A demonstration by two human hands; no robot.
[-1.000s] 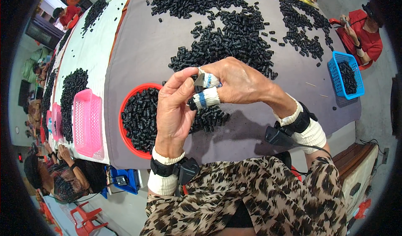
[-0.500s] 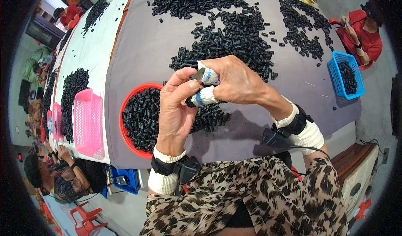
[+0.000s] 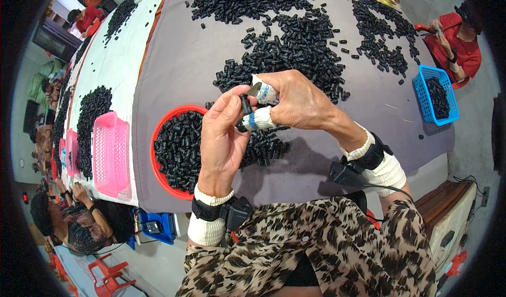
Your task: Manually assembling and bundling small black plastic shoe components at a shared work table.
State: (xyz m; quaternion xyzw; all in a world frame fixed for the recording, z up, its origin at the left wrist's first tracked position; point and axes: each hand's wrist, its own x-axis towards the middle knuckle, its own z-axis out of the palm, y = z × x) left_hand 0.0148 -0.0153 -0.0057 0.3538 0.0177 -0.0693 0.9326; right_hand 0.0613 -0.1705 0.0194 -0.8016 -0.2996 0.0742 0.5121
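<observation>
My left hand [image 3: 222,133] pinches a small black cylindrical part [image 3: 246,105] between thumb and fingers. Close against it, my right hand [image 3: 303,99] grips a small knife with a short metal blade [image 3: 254,90]. White wrappings cover its thumb and a finger, one with a blue band. The blade lies right by the upper end of the part; whether they touch I cannot tell. Below and left of my hands stands a round red basin [image 3: 156,162] full of such parts. A loose pile of black parts [image 3: 300,59] lies just beyond my hands.
A blue basket [image 3: 447,121] holding black parts stands at the right table edge, near a person in red [image 3: 466,54]. Pink baskets [image 3: 112,154] stand on the white cloth to the left. More people sit along the left side. Two thin sticks [image 3: 391,106] lie on the grey cloth.
The black part now shows upright between my left fingertips, where before it was mostly hidden. My left thumb has shifted left, and the blade has moved slightly up and right.
</observation>
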